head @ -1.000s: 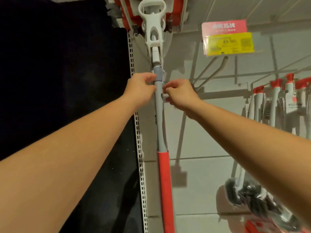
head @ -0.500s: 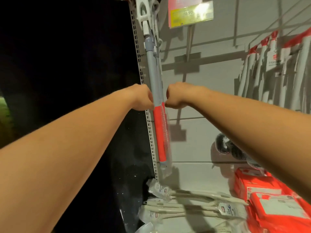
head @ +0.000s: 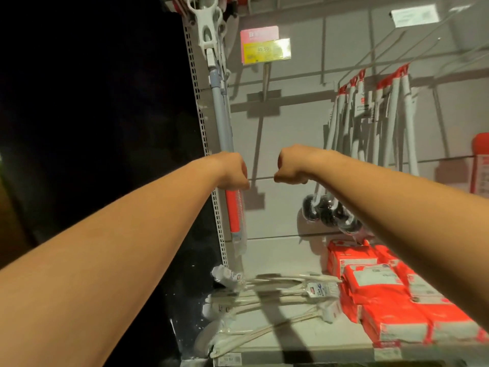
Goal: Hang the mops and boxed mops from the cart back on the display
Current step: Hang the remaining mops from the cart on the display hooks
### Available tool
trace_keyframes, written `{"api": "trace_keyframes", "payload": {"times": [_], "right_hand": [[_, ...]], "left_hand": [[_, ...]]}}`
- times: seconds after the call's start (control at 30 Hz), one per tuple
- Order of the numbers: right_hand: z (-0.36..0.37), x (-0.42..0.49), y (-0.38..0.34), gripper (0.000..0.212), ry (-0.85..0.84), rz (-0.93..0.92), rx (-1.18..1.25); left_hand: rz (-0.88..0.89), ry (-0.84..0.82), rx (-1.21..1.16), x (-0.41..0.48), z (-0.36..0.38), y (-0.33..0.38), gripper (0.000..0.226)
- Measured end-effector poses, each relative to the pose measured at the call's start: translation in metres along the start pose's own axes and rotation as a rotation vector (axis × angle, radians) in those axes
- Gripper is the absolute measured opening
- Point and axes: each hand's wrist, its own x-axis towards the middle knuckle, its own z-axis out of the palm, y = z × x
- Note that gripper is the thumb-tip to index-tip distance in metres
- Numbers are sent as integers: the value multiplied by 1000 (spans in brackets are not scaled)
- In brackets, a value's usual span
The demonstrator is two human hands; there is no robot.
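1 mop (head: 221,115) hangs behind left hand (head: 232,172), right hand (head: 291,169) apart: 2 fists.

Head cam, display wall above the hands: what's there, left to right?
Slotted upright → hanging mop → price tag → white-handled brushes → red box.

We see a yellow price label (head: 267,50) under a pink card (head: 259,35) on the grey back panel (head: 291,144), beside a perforated upright (head: 205,133). A white label (head: 414,15) sits on bare wire hooks (head: 463,54) at upper right. Below, red packs (head: 375,284) are stacked on the shelf (head: 291,348), just beside wrapped white long-handled items (head: 277,290) lying flat.
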Motion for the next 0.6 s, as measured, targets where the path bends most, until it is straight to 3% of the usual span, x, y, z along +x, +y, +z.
{"api": "trace_keyframes", "payload": {"times": [0.1, 0.3, 0.5, 0.6], "right_hand": [[5, -30, -1, 16, -20, 43, 9], [21, -106, 5, 20, -61, 137, -32], [15, -182, 49, 30, -90, 267, -64], [16, -219, 74, 19, -117, 351, -59]], "left_hand": [[48, -5, 9, -22, 4, 10, 35], [138, -26, -45, -63, 30, 46, 34], [277, -49, -36, -78, 50, 107, 30], [351, -62, -14, -83, 55, 149, 29]]}}
